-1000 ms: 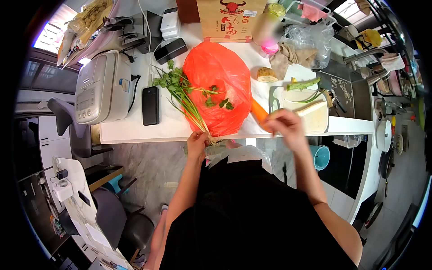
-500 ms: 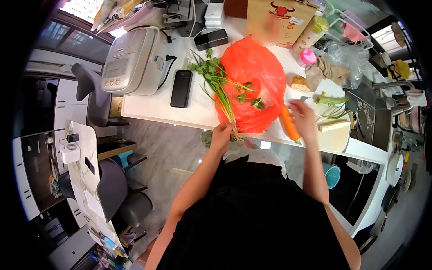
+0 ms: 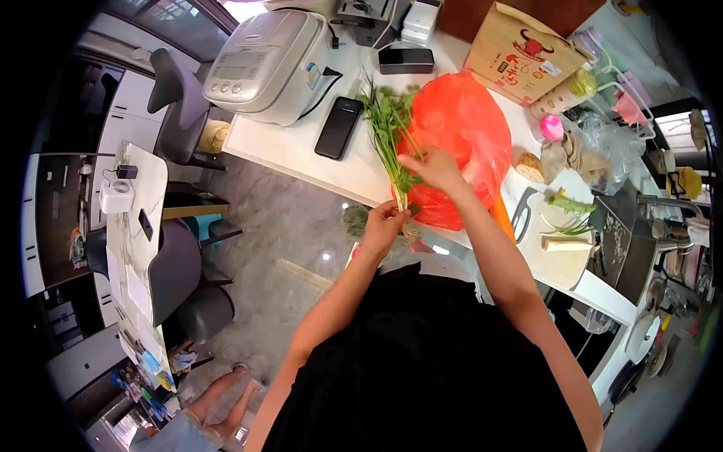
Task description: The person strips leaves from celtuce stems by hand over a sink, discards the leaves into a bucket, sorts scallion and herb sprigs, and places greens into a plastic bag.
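Observation:
My left hand (image 3: pixel 385 227) is closed around the pale lower stems of a bunch of coriander (image 3: pixel 385 124), at the counter's front edge. The roots hang below my fingers, and the leaves point away from me, beside a red plastic bag (image 3: pixel 471 120). My right hand (image 3: pixel 433 167) is over the bag's left side, its fingers pinched at the coriander's stems and leaves; the exact grip is partly hidden. An orange carrot (image 3: pixel 501 218) lies at the bag's right edge, partly behind my right forearm.
A rice cooker (image 3: pixel 267 64) and black phone-like device (image 3: pixel 339 128) are on the left. A paper bag (image 3: pixel 520 56) stands behind. On the right, a cutting board (image 3: pixel 561 260) holds green stalks and a pale stick. Another person's legs (image 3: pixel 218 407) show lower left.
My right hand has moved left from beside the carrot to the coriander. My left hand keeps its hold on the stems. The view has shifted, so the counter appears turned.

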A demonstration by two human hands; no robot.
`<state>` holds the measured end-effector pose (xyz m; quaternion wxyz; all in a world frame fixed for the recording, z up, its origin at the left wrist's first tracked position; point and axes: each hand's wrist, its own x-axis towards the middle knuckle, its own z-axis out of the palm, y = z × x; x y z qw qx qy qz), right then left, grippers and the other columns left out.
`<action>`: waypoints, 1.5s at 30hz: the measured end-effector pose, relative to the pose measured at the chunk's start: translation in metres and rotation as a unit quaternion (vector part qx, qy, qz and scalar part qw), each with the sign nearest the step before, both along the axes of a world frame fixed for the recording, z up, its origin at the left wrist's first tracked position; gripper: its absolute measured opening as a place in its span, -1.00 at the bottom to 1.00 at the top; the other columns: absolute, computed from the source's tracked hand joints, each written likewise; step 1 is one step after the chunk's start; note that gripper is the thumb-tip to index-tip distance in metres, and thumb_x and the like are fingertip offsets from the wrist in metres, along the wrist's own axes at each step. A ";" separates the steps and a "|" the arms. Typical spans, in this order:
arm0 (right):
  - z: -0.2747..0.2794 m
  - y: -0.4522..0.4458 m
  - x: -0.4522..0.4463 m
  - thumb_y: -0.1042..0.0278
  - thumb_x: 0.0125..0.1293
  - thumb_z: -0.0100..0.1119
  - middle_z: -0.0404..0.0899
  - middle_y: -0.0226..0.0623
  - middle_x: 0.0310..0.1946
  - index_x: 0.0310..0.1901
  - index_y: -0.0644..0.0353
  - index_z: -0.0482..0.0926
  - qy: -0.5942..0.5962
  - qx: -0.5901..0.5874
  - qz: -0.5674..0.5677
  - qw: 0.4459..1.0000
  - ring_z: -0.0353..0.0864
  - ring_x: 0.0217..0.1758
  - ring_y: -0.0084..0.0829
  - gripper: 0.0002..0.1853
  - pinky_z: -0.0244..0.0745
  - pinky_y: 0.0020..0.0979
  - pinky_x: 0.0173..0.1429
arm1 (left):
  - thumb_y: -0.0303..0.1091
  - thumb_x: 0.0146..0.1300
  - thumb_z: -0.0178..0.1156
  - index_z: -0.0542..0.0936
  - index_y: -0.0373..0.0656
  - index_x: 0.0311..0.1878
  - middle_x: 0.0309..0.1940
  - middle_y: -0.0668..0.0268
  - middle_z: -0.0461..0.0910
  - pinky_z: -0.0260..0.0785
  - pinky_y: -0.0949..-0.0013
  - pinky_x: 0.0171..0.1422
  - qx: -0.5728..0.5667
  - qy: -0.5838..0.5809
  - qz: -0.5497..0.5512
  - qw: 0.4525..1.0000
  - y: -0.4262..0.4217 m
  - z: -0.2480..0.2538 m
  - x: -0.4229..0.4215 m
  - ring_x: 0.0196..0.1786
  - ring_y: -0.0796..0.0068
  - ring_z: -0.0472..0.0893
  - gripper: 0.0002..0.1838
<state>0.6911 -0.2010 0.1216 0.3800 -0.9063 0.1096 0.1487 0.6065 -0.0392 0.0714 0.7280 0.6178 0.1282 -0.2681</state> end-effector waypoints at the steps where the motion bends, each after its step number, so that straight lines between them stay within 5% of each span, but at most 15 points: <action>1: -0.004 0.005 0.002 -0.11 0.03 0.21 0.57 0.01 -0.50 -0.43 0.33 0.55 0.050 0.016 0.015 0.999 0.61 -0.34 -0.14 -0.49 0.46 -0.23 -0.24 | -0.52 0.11 0.21 0.56 -0.30 -0.19 -0.58 0.48 0.45 0.17 0.60 -0.47 0.015 -0.011 -0.001 1.000 -0.001 0.004 0.001 -0.56 0.73 0.34 -0.83; 9: -0.023 -0.014 -0.002 -0.17 0.06 0.19 0.46 -0.18 -0.65 -0.36 0.33 0.53 0.020 0.152 -0.033 0.988 0.49 -0.61 -0.39 -0.44 0.38 -0.35 -0.48 | -0.45 0.14 0.24 0.55 -0.30 -0.19 -0.55 0.48 0.45 0.16 0.61 -0.46 0.007 -0.013 -0.009 1.000 0.010 0.005 -0.002 -0.54 0.73 0.34 -0.81; 12: 0.017 -0.025 -0.010 -0.06 0.20 0.13 0.24 -0.47 -0.70 -0.13 0.28 0.43 0.189 0.332 -0.137 0.914 0.23 -0.76 -0.66 -0.50 0.09 -0.52 -0.73 | -0.42 0.16 0.24 0.55 -0.30 -0.19 -0.53 0.47 0.47 0.19 0.61 -0.45 -0.014 0.001 -0.005 1.000 0.015 0.007 -0.002 -0.52 0.73 0.36 -0.81; 16: 0.052 -0.049 -0.001 0.19 0.13 0.23 0.35 -0.36 -0.67 -0.18 0.31 0.47 0.080 0.249 0.062 0.963 0.33 -0.72 -0.54 -0.64 0.21 -0.43 -0.67 | -0.41 0.18 0.21 0.55 -0.30 -0.19 -0.50 0.45 0.49 0.23 0.61 -0.40 -0.021 -0.014 0.003 1.000 0.021 0.000 -0.003 -0.48 0.72 0.40 -0.82; 17: 0.066 -0.048 0.006 0.19 0.13 0.23 0.35 -0.36 -0.67 -0.18 0.31 0.47 0.079 0.249 0.062 0.963 0.33 -0.72 -0.54 -0.64 0.21 -0.43 -0.67 | -0.41 0.18 0.21 0.55 -0.30 -0.19 -0.50 0.45 0.49 0.23 0.61 -0.40 -0.021 -0.014 0.003 1.000 0.021 0.001 -0.002 -0.48 0.72 0.40 -0.82; 19: 0.097 -0.045 0.016 0.29 0.04 0.21 0.48 -0.18 -0.60 -0.26 0.35 0.50 -0.181 0.029 0.081 0.980 0.47 -0.61 -0.31 -0.70 0.36 -0.31 -0.50 | -0.42 0.18 0.21 0.54 -0.30 -0.20 -0.48 0.44 0.51 0.25 0.61 -0.37 -0.018 0.009 -0.013 1.000 0.022 0.003 -0.003 -0.45 0.72 0.42 -0.82; 23: 0.127 -0.025 0.029 0.27 -0.02 0.18 0.54 -0.02 -0.49 -0.32 0.36 0.52 -0.232 0.020 0.000 0.973 0.55 -0.43 -0.13 -0.70 0.44 -0.24 -0.27 | -0.44 0.18 0.20 0.54 -0.30 -0.21 -0.47 0.44 0.51 0.24 0.61 -0.37 -0.031 0.007 -0.015 0.999 0.021 0.000 -0.006 -0.45 0.72 0.41 -0.84; 27: 0.048 -0.003 0.031 0.10 0.00 0.13 0.57 0.05 -0.39 -0.29 0.32 0.53 0.022 -0.042 0.095 0.994 0.58 -0.28 -0.07 -0.60 0.47 -0.22 -0.18 | -0.46 0.17 0.20 0.53 -0.29 -0.20 -0.48 0.45 0.51 0.24 0.61 -0.38 -0.024 -0.004 -0.012 1.000 0.017 0.003 -0.008 -0.46 0.73 0.41 -0.84; 31: -0.050 0.009 0.014 0.19 -0.03 0.22 0.57 0.04 -0.31 -0.26 0.34 0.49 0.046 0.036 0.089 0.994 0.59 -0.27 -0.08 -0.62 0.48 -0.24 -0.19 | -0.46 0.18 0.20 0.53 -0.29 -0.19 -0.49 0.45 0.51 0.24 0.62 -0.37 -0.013 -0.008 -0.026 1.000 0.017 0.006 -0.010 -0.47 0.73 0.41 -0.84; 33: -0.054 0.004 0.013 0.23 -0.03 0.26 0.56 0.03 -0.30 -0.24 0.35 0.48 0.068 0.065 0.077 0.993 0.59 -0.26 -0.11 -0.61 0.48 -0.25 -0.18 | -0.45 0.18 0.20 0.53 -0.29 -0.19 -0.48 0.46 0.51 0.24 0.62 -0.36 -0.016 -0.004 -0.018 1.000 0.019 0.004 -0.010 -0.46 0.73 0.41 -0.83; 36: 0.012 0.005 0.003 0.37 0.01 0.26 0.55 -0.11 -0.46 -0.15 0.35 0.41 0.056 0.068 -0.093 0.992 0.59 -0.54 -0.36 -0.62 0.47 -0.36 -0.49 | -0.43 0.19 0.20 0.53 -0.29 -0.18 -0.47 0.45 0.52 0.25 0.61 -0.35 -0.014 0.009 -0.007 1.000 0.020 0.001 -0.011 -0.44 0.73 0.42 -0.83; 41: 0.030 0.001 -0.043 0.36 0.07 0.21 0.51 -0.21 -0.60 -0.19 0.33 0.39 0.106 0.200 -0.017 0.974 0.53 -0.66 -0.43 -0.68 0.43 -0.42 -0.61 | -0.32 0.23 0.17 0.54 -0.28 -0.16 -0.45 0.44 0.52 0.25 0.60 -0.34 -0.021 0.022 -0.016 0.999 0.017 0.014 -0.009 -0.41 0.71 0.43 -0.78; 45: 0.025 0.034 -0.090 0.31 0.11 0.18 0.57 -0.22 -0.48 -0.12 0.27 0.46 0.082 0.202 0.045 0.975 0.53 -0.65 -0.44 -0.68 0.44 -0.45 -0.60 | -0.27 0.26 0.12 0.53 -0.27 -0.19 -0.43 0.41 0.52 0.23 0.61 -0.37 -0.022 0.068 -0.027 0.997 0.012 0.022 -0.009 -0.42 0.69 0.43 -0.77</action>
